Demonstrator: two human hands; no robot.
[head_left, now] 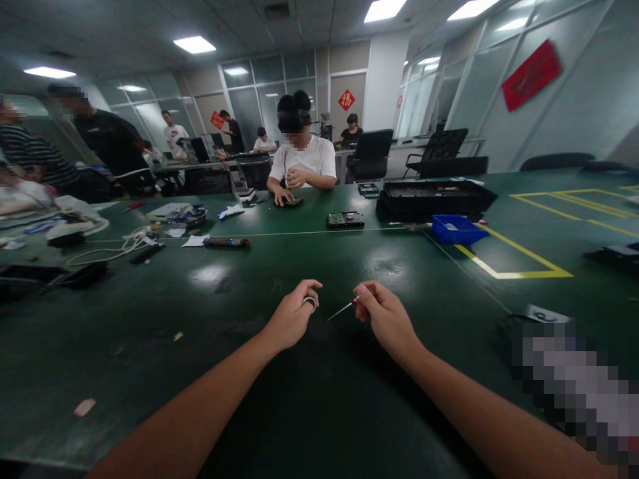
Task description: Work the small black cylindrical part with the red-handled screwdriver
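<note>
My right hand is closed around a slim screwdriver. Its thin metal shaft points down and left, with a bit of red showing at the fingertips; most of the handle is hidden in the hand. Facing it, my left hand hovers over the green table, index finger stretched forward and the others loosely bent. A dark ring with a pale rim sits at its fingers. The screwdriver's tip lies in the gap between both hands, apart from the left one.
Ahead lies a hard drive with a green circuit board. A black tray and a blue bin stand to its right. An electric screwdriver and cables lie left. Across the table sits a person in white, hands on a dark part.
</note>
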